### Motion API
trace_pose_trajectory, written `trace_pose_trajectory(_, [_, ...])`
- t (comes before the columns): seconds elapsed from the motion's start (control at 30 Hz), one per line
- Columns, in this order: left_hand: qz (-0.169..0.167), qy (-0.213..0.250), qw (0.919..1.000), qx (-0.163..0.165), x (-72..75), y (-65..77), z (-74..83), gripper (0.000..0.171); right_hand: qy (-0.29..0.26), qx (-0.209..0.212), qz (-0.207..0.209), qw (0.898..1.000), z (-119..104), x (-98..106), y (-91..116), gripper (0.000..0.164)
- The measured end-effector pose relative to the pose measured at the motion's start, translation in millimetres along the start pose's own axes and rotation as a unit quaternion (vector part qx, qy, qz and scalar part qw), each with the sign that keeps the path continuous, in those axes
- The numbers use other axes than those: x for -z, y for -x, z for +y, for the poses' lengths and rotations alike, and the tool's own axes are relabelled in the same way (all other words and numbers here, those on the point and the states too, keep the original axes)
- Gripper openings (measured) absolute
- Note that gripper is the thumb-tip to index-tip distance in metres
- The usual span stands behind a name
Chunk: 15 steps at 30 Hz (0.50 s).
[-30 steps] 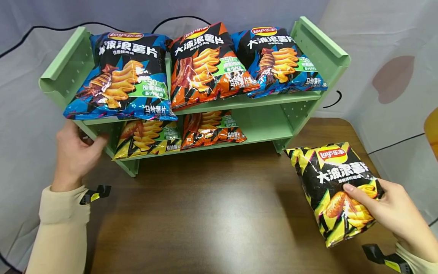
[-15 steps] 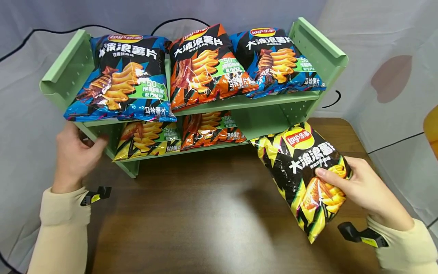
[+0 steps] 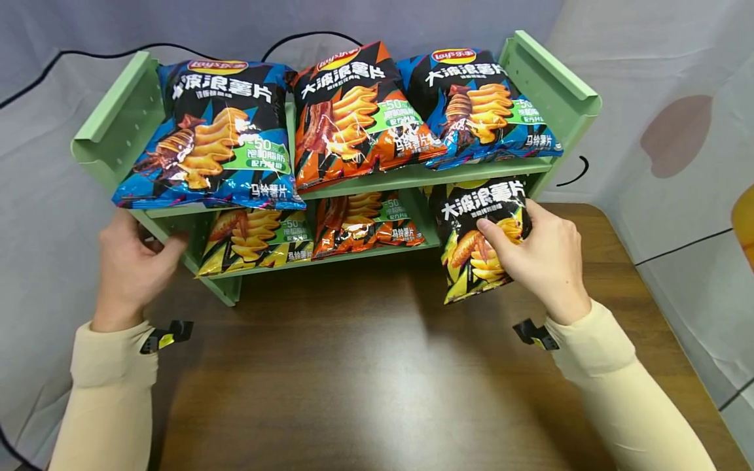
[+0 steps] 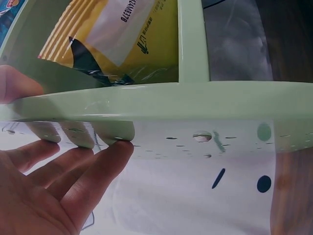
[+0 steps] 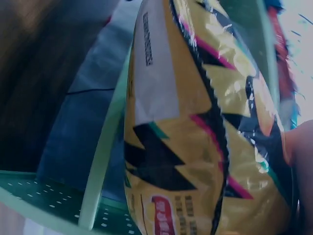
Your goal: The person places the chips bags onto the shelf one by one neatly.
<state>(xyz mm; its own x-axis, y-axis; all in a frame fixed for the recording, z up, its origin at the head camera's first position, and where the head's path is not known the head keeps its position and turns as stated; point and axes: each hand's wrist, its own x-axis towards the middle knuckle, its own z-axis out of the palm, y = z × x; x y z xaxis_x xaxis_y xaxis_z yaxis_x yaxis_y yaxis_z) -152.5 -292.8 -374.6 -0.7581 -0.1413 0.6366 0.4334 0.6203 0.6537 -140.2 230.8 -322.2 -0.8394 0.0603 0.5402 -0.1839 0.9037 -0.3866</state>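
In the head view my right hand (image 3: 544,255) grips a black-and-yellow bag of chips (image 3: 471,261) by its right edge, thumb on the front. The top of this bag is inside the right part of the lower shelf, hidden under the upper one. The right wrist view shows the bag's side seam (image 5: 220,137) close up beside green shelf parts. My left hand (image 3: 132,268) holds the left side panel of the green shelf rack (image 3: 353,256). In the left wrist view its fingers (image 4: 98,181) press the panel's outer face, with the thumb (image 4: 17,83) across the edge.
On the upper shelf lie a blue chip bag (image 3: 206,137), an orange one (image 3: 359,118) and another blue one (image 3: 477,108). Below sit a yellow bag (image 3: 253,239) and an orange bag (image 3: 368,222). The rack stands on a brown wooden table (image 3: 353,366) before a pale cloth.
My right hand has carried the black-and-yellow chip bag leftward and away from me, from the table's right side into the lower shelf's opening. The left hand has stayed on the rack.
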Motion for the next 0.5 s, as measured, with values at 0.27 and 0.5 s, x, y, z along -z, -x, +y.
trace_pose_trajectory(0.27, [-0.003,0.003,1.0,-0.001,0.0,0.0,-3.1,0.059,0.072,0.009,0.085,0.994,-17,-37,-23,0.061])
trace_pose_trajectory(0.5, [-0.001,0.008,1.0,-0.001,-0.4,-0.2,-1.7,0.059,0.095,-0.007,0.084,0.992,-22,-59,-45,0.054])
